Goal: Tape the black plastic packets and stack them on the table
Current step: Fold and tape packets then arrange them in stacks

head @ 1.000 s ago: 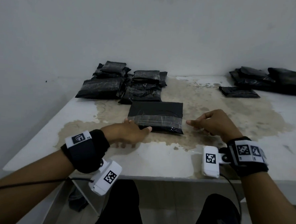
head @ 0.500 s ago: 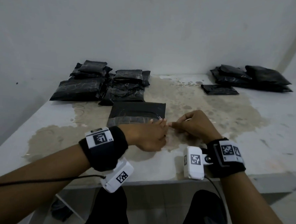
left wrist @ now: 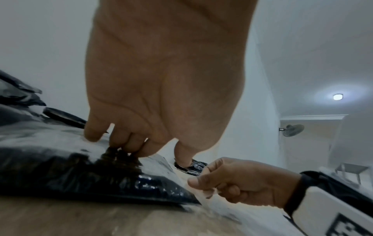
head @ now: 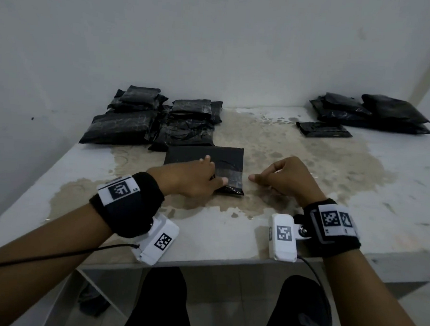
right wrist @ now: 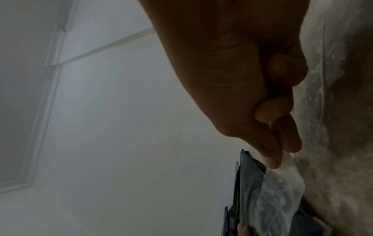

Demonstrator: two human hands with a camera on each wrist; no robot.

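Note:
A black plastic packet (head: 224, 156) (left wrist: 60, 172) (right wrist: 252, 183) lies flat on the stained white table (head: 308, 167), near the middle. A band of clear tape (head: 229, 176) (right wrist: 286, 180) runs along its near edge. My left hand (head: 213, 171) (left wrist: 137, 150) rests on the packet, its fingertips and thumb pressing down on the taped part. My right hand (head: 254, 177) (left wrist: 193, 182) (right wrist: 278, 159) sits just right of the packet's near right corner. Its thumb and forefinger pinch the free end of the tape, and the other fingers are curled in.
A pile of black packets (head: 146, 119) lies at the back left, against the wall. Another pile (head: 371, 113) sits at the back right, with one flat packet (head: 322, 130) in front of it. The table's front edge (head: 228, 260) is just below my wrists.
My left hand slid from the packet's near left corner along the taped edge to its right part. The right hand came in to meet it, then drew back slightly right.

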